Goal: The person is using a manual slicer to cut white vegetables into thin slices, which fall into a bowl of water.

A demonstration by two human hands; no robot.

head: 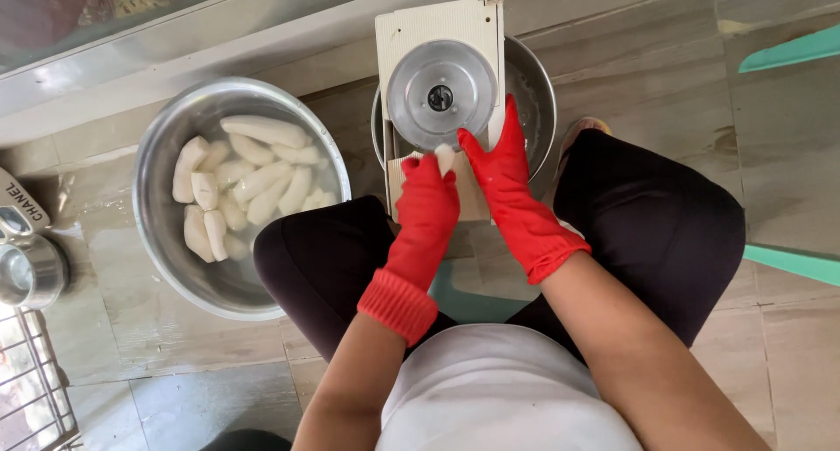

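1. Leftward of the cream plastic slicer board (437,22), a large round steel basin (166,241) on the tiled floor holds peeled white root pieces (249,175).
2. Under the slicer sits a second steel bowl (535,101).
3. Against its round metal blade disc (442,94), the red-gloved left hand (426,208) pinches a small white piece (445,156), upright.
4. The red-gloved right hand (507,184) lies open-fingered, touching the disc's right edge.

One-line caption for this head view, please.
Red-gloved left hand presses a white peeled piece against a slicer disc; right hand steadies it beside a bowl.
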